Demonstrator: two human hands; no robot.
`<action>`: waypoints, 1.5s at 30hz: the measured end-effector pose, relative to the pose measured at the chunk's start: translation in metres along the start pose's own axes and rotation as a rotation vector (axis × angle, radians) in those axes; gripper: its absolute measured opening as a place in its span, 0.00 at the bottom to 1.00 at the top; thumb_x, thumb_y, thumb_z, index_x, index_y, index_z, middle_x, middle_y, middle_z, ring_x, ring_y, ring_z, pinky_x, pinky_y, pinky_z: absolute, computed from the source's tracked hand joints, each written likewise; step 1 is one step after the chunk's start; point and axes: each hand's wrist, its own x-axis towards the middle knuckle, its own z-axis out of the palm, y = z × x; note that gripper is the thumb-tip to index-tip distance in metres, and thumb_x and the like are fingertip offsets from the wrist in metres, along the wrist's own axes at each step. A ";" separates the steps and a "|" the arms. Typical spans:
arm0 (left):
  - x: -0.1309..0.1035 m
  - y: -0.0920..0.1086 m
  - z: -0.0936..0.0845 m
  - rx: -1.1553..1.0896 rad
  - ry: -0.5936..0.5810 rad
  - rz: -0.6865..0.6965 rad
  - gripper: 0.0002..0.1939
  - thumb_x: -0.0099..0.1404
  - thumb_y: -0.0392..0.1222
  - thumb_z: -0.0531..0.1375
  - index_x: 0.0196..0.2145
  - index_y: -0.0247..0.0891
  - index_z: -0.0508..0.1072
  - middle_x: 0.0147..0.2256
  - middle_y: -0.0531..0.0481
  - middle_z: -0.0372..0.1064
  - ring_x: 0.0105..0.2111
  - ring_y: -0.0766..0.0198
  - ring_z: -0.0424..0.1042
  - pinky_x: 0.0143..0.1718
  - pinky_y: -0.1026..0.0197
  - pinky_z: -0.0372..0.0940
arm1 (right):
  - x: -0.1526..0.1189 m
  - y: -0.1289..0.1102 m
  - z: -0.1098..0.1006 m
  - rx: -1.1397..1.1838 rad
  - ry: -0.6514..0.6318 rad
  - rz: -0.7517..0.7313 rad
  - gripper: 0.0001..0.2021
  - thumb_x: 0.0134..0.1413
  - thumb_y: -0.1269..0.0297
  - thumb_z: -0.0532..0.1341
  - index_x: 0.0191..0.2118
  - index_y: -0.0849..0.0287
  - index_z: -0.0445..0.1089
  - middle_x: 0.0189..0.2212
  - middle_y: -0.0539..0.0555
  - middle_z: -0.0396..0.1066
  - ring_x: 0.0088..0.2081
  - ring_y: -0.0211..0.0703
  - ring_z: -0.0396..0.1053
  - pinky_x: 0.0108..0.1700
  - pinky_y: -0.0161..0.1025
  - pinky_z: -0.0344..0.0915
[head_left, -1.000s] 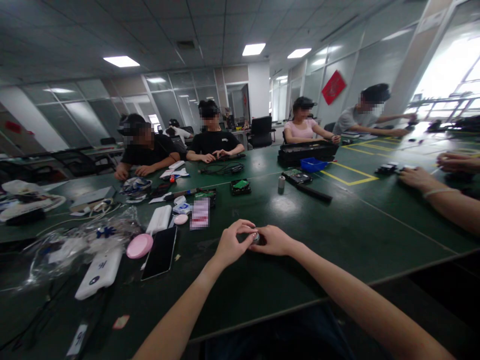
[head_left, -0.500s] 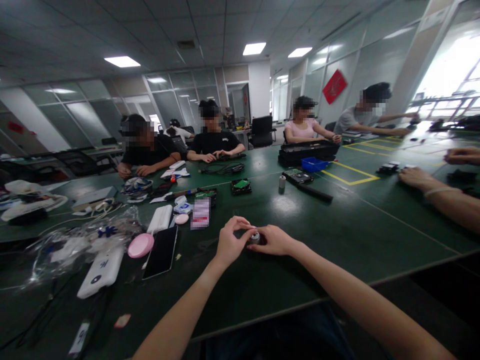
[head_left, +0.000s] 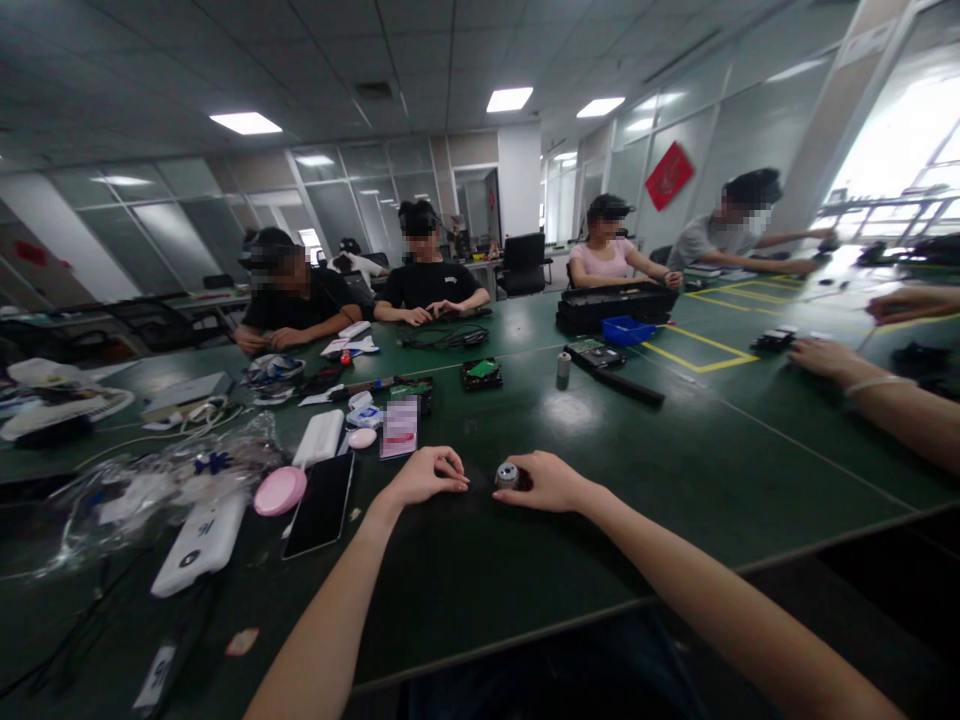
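My right hand (head_left: 549, 482) is wrapped around a small silver metal cylinder (head_left: 507, 474) standing upright on the green table; dark marks show on its round top. To its left, apart from the cylinder, my left hand (head_left: 426, 474) hovers low over the table with thumb and fingertips pinched. Whatever may be between those fingertips is too small to make out. Farther back stands another small silver cylinder (head_left: 563, 365). Near it lies a hard drive with a bare circuit board (head_left: 596, 352).
To my left lie a black phone (head_left: 321, 505), a pink round case (head_left: 280, 491), a white power bank (head_left: 201, 540) and clear plastic bags (head_left: 187, 470). A green circuit board (head_left: 481, 373), black bar (head_left: 626, 385) and blue tray (head_left: 628, 330) lie ahead. A co-worker's arm (head_left: 885, 395) reaches in from the right.
My left hand has come off the top of the silver cylinder and moved left. My right hand stays around the cylinder, whose top is now uncovered.
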 end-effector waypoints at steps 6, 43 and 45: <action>-0.003 0.007 0.000 0.014 -0.012 -0.008 0.23 0.44 0.40 0.71 0.38 0.36 0.71 0.35 0.44 0.77 0.40 0.53 0.76 0.42 0.55 0.67 | -0.001 0.000 0.000 0.012 0.016 -0.013 0.23 0.52 0.42 0.56 0.37 0.60 0.70 0.26 0.52 0.71 0.26 0.38 0.65 0.29 0.33 0.55; -0.010 0.070 0.073 0.126 0.346 0.323 0.09 0.60 0.40 0.61 0.39 0.41 0.68 0.39 0.49 0.74 0.42 0.58 0.74 0.46 0.58 0.65 | 0.000 0.004 0.005 -0.013 0.035 -0.023 0.18 0.52 0.48 0.58 0.35 0.61 0.69 0.27 0.53 0.72 0.27 0.38 0.68 0.29 0.32 0.56; -0.010 0.069 0.074 0.182 0.375 0.327 0.11 0.59 0.41 0.62 0.41 0.41 0.69 0.42 0.47 0.73 0.45 0.55 0.72 0.50 0.53 0.61 | 0.000 0.004 0.006 -0.010 0.033 -0.024 0.17 0.53 0.50 0.58 0.34 0.61 0.69 0.27 0.53 0.72 0.27 0.39 0.68 0.29 0.33 0.56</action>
